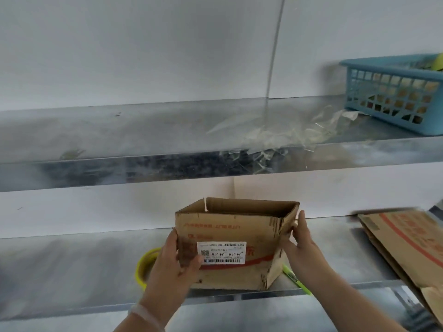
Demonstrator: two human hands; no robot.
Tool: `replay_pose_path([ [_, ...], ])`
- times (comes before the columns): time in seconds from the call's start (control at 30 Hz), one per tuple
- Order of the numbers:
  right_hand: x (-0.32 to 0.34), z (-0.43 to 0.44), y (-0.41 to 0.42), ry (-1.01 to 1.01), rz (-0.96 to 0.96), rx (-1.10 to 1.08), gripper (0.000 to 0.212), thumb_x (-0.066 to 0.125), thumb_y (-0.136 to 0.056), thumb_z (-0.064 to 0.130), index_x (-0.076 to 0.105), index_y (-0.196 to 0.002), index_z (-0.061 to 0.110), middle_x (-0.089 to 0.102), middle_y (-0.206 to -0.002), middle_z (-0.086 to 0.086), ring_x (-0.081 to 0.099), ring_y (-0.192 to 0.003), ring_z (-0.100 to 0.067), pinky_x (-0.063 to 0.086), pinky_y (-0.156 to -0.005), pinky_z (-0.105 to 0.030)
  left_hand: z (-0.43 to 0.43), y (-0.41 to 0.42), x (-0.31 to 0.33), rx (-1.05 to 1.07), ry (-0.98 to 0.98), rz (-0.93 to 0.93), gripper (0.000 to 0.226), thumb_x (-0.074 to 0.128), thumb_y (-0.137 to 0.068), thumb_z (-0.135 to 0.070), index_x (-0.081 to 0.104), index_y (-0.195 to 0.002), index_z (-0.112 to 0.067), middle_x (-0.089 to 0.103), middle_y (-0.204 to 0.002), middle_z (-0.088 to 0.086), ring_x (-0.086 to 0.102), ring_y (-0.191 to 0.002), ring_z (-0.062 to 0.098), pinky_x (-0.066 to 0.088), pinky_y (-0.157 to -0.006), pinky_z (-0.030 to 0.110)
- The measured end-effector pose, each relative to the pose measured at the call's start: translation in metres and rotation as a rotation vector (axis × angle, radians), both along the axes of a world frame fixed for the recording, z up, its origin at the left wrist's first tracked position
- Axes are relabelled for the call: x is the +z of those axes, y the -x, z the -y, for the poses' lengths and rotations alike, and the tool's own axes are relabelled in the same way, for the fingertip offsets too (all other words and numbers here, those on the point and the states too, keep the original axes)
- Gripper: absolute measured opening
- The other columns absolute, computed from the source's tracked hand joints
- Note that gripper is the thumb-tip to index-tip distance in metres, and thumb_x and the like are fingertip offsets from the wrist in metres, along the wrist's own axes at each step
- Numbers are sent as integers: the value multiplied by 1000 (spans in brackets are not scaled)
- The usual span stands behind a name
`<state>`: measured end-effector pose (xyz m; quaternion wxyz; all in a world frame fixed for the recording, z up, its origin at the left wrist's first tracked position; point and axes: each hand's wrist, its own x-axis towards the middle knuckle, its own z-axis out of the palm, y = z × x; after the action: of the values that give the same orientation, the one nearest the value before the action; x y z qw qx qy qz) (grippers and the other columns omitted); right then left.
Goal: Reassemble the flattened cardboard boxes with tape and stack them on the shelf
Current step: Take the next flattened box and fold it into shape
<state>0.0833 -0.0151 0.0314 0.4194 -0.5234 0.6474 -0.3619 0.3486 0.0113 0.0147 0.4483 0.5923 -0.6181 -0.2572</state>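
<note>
- Our left hand (172, 262) grips the box (230, 233) by its left wall, thumb across the front beside the label (221, 252).
- Our right hand (303, 240) lies with straight fingers against the crumpled right corner, pressing rather than clutching.
- Box stands on the lower shelf (72, 271), near the front edge, squared up, top open.
- We read this as the shaping step; whether the bottom is taped, we cannot tell.
- Next, one hand must come free for the tape (143, 267), just left of the box, while the other keeps the walls square.
- Worn brown card with red print, and the right edge is badly creased, so it may sag.
- Flat card (402, 245) waits at the right.
</note>
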Motion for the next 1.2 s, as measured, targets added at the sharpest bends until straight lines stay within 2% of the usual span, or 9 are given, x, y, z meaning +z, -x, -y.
replay_pose_path([
  [0.1,2,-2,-8,24,319,-18,61,32,-88,66,10,-145,58,29,-155,13,32,-141,-14,24,-119,-38,-4,-3,-8,-107,-9,-22,63,66,-79,-42,41,-136,-32,59,-123,-17,56,-115,4,53,-88,23],
  [0.23,-9,-4,-11,67,353,45,77,41,-78,84,23,-147,53,33,-149,17,37,-134,-6,34,-109,-31,-6,-4,-13,-153,26,-16,69,61,-79,-50,36,-141,-31,48,-135,-13,48,-125,8,53,-91,27],
  [0.33,-9,0,-9,129,260,51,68,58,-86,60,26,-146,49,41,-140,14,47,-123,-1,47,-99,-24,1,-11,-14,-119,28,-52,64,66,-83,-45,37,-140,-35,49,-134,-12,49,-125,8,57,-83,28],
  [0.47,-4,-1,-13,159,177,94,47,51,-95,35,21,-129,47,53,-122,15,61,-96,12,53,-72,-13,12,-11,-4,-109,23,-48,63,67,-86,-20,35,-134,-45,42,-127,-23,47,-117,-7,56,-70,17],
  [0.63,-1,-5,-15,178,168,140,47,55,-79,50,34,-121,52,54,-125,18,63,-103,1,57,-76,-21,19,-19,7,-129,19,-21,19,63,-84,-46,62,-103,-41,42,-124,-16,51,-105,-13,52,-67,10],
  [0.73,-3,-4,-12,297,27,45,50,59,-71,60,43,-118,55,47,-129,26,54,-115,2,53,-85,-14,27,-23,10,-85,56,-63,45,44,-78,-74,68,-96,-41,44,-121,-30,48,-115,-6,47,-85,13],
  [0.8,-5,-3,-12,383,-85,25,49,58,-71,61,47,-118,52,44,-130,29,45,-119,11,47,-84,-5,32,-21,13,-70,37,-56,45,41,-87,-66,72,-86,-33,47,-120,-28,47,-116,-5,43,-88,14],
  [1.07,-3,1,-12,362,-169,180,54,46,-77,69,36,-130,66,38,-135,38,41,-125,10,49,-94,-14,36,-19,24,-109,-40,-156,30,50,-81,-40,74,-82,-20,43,-124,-15,49,-102,-13,46,-70,3],
  [1.2,-5,6,-17,275,-339,208,61,52,-81,67,43,-138,47,19,-149,34,33,-134,1,40,-112,-30,35,-21,25,-160,-67,-169,26,54,-80,-36,77,-79,-24,44,-125,-15,54,-100,-9,49,-69,7],
])
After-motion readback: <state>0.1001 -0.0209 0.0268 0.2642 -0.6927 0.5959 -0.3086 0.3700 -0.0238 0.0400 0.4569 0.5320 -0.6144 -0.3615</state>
